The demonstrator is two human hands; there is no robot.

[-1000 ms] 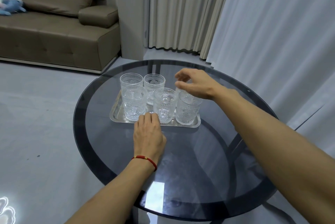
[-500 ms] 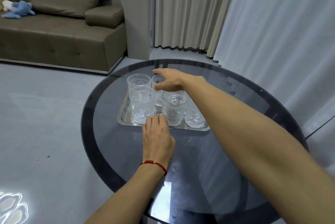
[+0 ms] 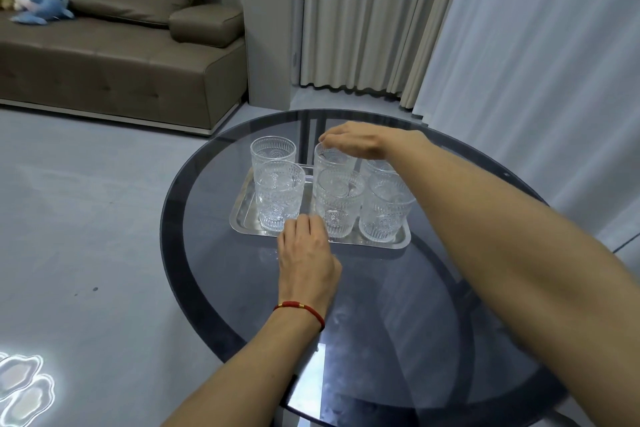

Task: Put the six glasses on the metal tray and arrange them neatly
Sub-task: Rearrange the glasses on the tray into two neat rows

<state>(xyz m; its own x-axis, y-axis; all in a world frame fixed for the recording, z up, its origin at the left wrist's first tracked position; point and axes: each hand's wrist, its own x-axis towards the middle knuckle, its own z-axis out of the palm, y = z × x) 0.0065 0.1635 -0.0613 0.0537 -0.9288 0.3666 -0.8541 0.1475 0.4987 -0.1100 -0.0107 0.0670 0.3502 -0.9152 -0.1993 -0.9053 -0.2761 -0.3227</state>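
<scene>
All six embossed glasses point(image 3: 280, 196) stand upright on the metal tray point(image 3: 242, 215), two rows of three. Right hand point(image 3: 353, 142) pinches the back-middle glass point(image 3: 332, 163) by its rim; left hand point(image 3: 306, 253), fingers together, rests at the tray's near edge, gripping nothing.

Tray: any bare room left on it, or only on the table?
Metal tray is crowded: six glasses in two rows, with only a narrow bare lane between the left pair and the middle pair. Free: glass table between the forearms, and left of the tray.
</scene>
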